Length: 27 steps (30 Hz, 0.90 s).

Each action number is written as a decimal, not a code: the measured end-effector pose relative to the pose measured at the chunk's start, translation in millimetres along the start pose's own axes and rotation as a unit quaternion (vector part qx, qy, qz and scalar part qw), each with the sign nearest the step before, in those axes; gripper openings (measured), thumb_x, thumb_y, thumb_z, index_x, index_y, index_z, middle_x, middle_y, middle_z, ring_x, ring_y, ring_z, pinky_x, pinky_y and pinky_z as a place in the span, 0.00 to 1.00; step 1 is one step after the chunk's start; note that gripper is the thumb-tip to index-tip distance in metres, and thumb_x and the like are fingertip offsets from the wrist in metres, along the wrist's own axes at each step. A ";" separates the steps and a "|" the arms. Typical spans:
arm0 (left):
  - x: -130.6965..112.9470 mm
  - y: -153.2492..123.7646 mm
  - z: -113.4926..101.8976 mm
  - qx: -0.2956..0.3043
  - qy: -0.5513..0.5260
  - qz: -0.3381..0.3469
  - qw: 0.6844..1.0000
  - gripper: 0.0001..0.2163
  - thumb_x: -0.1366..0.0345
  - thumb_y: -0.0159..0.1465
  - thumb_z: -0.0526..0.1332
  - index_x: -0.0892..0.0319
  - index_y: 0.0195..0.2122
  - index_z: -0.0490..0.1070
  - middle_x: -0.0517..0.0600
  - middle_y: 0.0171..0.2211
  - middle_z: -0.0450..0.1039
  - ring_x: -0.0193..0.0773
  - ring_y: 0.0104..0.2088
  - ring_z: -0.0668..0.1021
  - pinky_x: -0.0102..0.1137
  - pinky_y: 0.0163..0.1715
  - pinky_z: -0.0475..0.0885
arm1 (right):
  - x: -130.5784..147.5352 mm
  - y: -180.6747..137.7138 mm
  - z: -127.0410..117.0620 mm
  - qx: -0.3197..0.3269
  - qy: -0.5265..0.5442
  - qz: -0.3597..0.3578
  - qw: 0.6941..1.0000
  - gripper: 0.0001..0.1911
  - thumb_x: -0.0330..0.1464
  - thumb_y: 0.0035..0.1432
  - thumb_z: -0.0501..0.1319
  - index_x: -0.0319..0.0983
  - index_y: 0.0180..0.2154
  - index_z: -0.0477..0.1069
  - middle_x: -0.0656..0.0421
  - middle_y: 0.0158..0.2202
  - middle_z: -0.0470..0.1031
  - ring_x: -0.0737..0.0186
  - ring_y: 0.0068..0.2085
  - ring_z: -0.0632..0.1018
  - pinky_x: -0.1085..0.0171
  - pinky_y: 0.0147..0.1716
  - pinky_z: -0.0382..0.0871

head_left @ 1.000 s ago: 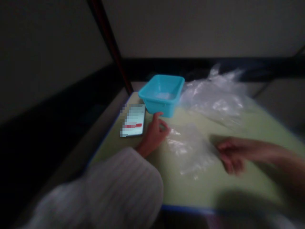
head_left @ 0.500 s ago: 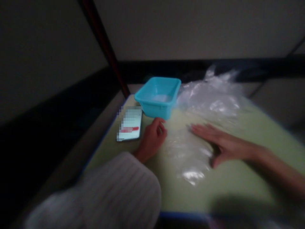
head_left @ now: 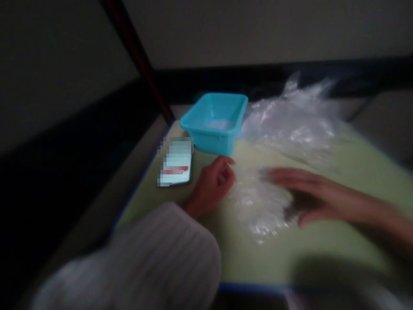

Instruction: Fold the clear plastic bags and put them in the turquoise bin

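A small clear plastic bag (head_left: 258, 206) lies flat on the pale green table (head_left: 322, 245). My left hand (head_left: 214, 185) rests at the bag's left edge with its fingers curled; whether it pinches the plastic I cannot tell. My right hand (head_left: 300, 189), blurred by motion, lies flat and open on top of the bag, fingers stretched toward the left. My left arm wears a light ribbed sleeve (head_left: 155, 258).
A turquoise plastic tub (head_left: 214, 122) stands at the table's far left. A lit phone (head_left: 176, 163) lies beside it near the left edge. A heap of clear plastic bags (head_left: 297, 125) fills the far right. A dark post (head_left: 138, 56) rises behind. The room is dim.
My right hand moved from the bag's right side onto the bag and now slides across it, palm down. My left hand stayed at the bag's left edge.
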<state>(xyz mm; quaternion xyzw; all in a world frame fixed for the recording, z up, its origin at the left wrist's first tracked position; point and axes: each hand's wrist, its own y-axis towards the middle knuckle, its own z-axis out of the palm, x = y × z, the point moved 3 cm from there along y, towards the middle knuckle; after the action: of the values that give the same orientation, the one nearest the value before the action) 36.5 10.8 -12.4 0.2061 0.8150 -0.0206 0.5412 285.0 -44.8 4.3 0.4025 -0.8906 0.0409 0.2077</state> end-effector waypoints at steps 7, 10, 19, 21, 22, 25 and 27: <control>-12.1 -10.6 12.3 0.118 -0.034 0.011 0.992 0.02 0.68 0.59 0.56 0.60 0.32 0.67 0.48 0.26 0.75 0.32 0.28 0.77 0.25 0.28 0.70 | 30.5 -7.2 -0.4 0.046 -0.114 -0.073 0.990 0.05 0.32 0.59 0.60 0.41 0.30 0.72 0.59 0.30 0.73 0.59 0.36 0.73 0.56 0.40 0.65; -12.6 -10.4 12.8 0.117 -0.009 0.013 0.993 0.03 0.69 0.59 0.56 0.60 0.31 0.68 0.47 0.27 0.76 0.32 0.29 0.78 0.25 0.30 0.70 | 37.2 -10.8 6.0 0.016 -0.157 -0.089 0.983 0.09 0.30 0.60 0.57 0.40 0.26 0.70 0.59 0.29 0.71 0.60 0.33 0.71 0.57 0.37 0.63; -10.2 -8.9 12.7 0.118 -0.017 0.009 0.993 0.04 0.70 0.59 0.55 0.61 0.30 0.68 0.48 0.27 0.76 0.32 0.29 0.77 0.24 0.28 0.70 | 48.3 -10.8 16.0 0.003 -0.242 -0.103 0.965 0.10 0.26 0.60 0.56 0.40 0.27 0.70 0.56 0.31 0.73 0.59 0.33 0.72 0.57 0.36 0.59; -9.6 -8.9 13.2 0.116 -0.011 0.010 0.993 0.04 0.70 0.60 0.55 0.61 0.30 0.68 0.48 0.27 0.76 0.32 0.29 0.77 0.24 0.29 0.70 | 48.9 -9.9 16.1 0.000 -0.246 -0.105 0.964 0.10 0.26 0.60 0.56 0.40 0.27 0.70 0.56 0.31 0.74 0.59 0.33 0.72 0.57 0.36 0.60; -9.2 -8.9 13.4 0.116 -0.007 0.010 0.993 0.04 0.70 0.60 0.55 0.61 0.30 0.68 0.48 0.27 0.76 0.32 0.29 0.77 0.24 0.29 0.70 | 48.8 -9.5 16.2 -0.001 -0.248 -0.106 0.963 0.10 0.26 0.60 0.55 0.40 0.28 0.70 0.56 0.31 0.74 0.59 0.33 0.72 0.57 0.36 0.60; -8.3 -8.8 14.0 0.121 0.002 0.014 0.993 0.04 0.71 0.59 0.54 0.61 0.29 0.68 0.48 0.27 0.76 0.32 0.29 0.77 0.24 0.29 0.70 | 47.5 -8.8 16.2 0.001 -0.250 -0.104 0.963 0.10 0.26 0.61 0.55 0.40 0.28 0.70 0.56 0.31 0.74 0.60 0.33 0.73 0.58 0.36 0.61; -8.0 -8.8 14.3 0.124 0.003 0.016 0.992 0.04 0.71 0.59 0.54 0.61 0.29 0.68 0.48 0.27 0.76 0.32 0.29 0.77 0.25 0.29 0.70 | 46.4 -9.4 15.8 0.001 -0.246 -0.100 0.964 0.11 0.25 0.61 0.55 0.39 0.28 0.70 0.56 0.31 0.74 0.61 0.31 0.72 0.58 0.35 0.61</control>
<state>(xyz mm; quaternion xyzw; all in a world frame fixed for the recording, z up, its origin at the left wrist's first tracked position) 48.4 -3.4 -12.8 0.2845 0.8043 -0.1122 0.5095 259.2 -87.3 7.7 0.4872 -0.8695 -0.0800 -0.0153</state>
